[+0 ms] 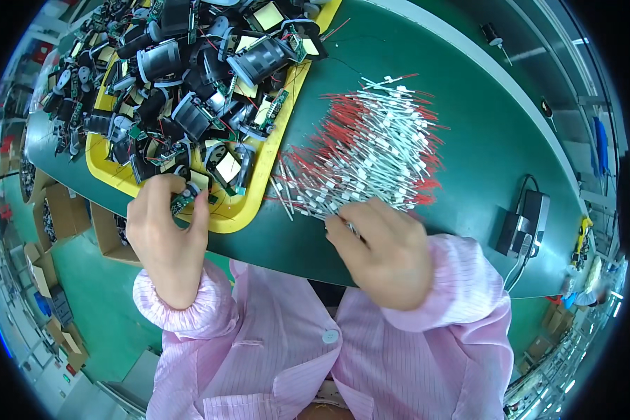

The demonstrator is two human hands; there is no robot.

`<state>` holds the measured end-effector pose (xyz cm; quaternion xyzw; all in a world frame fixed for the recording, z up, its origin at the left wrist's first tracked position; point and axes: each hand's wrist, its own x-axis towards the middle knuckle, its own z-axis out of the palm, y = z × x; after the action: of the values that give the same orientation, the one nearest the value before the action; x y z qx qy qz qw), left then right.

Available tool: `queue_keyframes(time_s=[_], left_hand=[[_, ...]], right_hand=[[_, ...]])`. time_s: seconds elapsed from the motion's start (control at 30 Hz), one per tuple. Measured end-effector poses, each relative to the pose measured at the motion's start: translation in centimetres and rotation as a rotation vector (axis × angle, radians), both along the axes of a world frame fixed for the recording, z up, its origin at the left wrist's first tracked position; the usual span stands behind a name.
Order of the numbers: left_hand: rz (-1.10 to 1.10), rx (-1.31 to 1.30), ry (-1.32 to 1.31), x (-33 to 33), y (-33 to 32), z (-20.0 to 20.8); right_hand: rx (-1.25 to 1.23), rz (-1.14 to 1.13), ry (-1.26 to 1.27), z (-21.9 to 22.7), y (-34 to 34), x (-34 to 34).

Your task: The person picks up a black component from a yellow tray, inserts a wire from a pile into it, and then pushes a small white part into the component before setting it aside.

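My left hand (168, 234) is at the near edge of a yellow tray (248, 210), with thumb and fingers closed round a small black part with a green circuit board (183, 199). The tray is heaped with black cylindrical coil-like parts (162, 61), each with a grey rim, green boards and thin wires. My right hand (392, 255) reaches the near edge of a pile of short red-and-white wires with white plugs (378, 150). Its thumb and fingertips are pinched together there, and what they hold, if anything, is hidden.
The tray and the pile are on a green table (483, 133). More black parts (66, 105) lie left of the tray. A black power adapter (532, 217) with a cable stands at the right. Cardboard boxes (66, 210) are on the floor at the left.
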<state>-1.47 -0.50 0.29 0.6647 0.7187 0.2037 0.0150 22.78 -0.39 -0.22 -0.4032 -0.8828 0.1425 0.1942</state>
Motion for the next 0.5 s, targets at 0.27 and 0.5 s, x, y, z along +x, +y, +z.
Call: queue_keyframes(time_s=[0.27, 0.5], left_hand=[[-0.001, 0.299, -1.247, -0.6, -0.8, -0.9], [-0.376, 0.086, -1.517, 2.5, -0.7, -0.6]], right_hand=[[0.238, -0.148, -0.084, -1.5, -0.4, -1.4], [-0.249, -0.128, 0.407, 2.5, -0.1, 0.8]])
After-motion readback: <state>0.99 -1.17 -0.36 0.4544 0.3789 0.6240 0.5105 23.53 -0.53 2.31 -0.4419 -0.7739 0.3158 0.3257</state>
